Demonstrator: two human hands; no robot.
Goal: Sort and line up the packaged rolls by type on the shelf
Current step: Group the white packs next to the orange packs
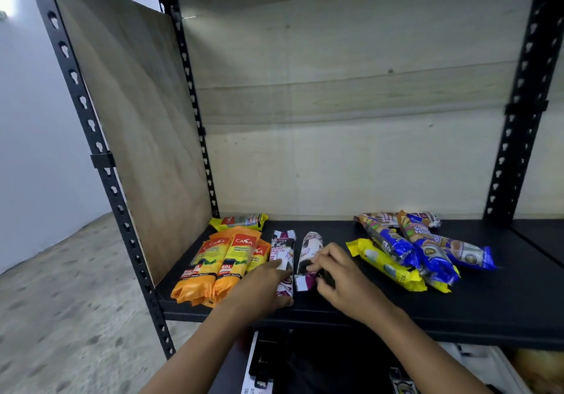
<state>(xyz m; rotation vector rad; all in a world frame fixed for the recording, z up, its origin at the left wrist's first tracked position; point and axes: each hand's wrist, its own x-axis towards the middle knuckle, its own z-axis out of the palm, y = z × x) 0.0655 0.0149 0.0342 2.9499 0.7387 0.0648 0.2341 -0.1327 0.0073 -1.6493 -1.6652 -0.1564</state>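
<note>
Seen from the head camera, a black shelf (488, 311) in a black metal rack holds several groups of packaged rolls. At about 9 o'clock from the hands, the orange-and-yellow rolls (218, 264) lie side by side, long ends pointing toward the front edge, touching one another. Behind them, toward 11 o'clock and near the back corner, one small yellow roll (241, 221) lies crosswise. In the middle, two white-and-purple rolls lie roughly parallel with a narrow gap between them. The left hand (262, 283) rests on the left white-and-purple roll (283, 253), fingers laid flat along its near half and thumb at its front end, pressing rather than closing around it. The right hand (338, 274) sits on the near end of the right white-and-purple roll (309, 250), fingers curled and pinching the wrapper's crimped end; part of that grip is hidden by the knuckles. Toward 3 o'clock lies a loose heap: the blue rolls (427, 250) cross over each other at angles, a yellow roll (384, 264) lies tilted beneath and in front of them, and another white roll (393, 218) lies crosswise behind them near the back panel. Wooden boards (335, 119) form the back and left walls.
</note>
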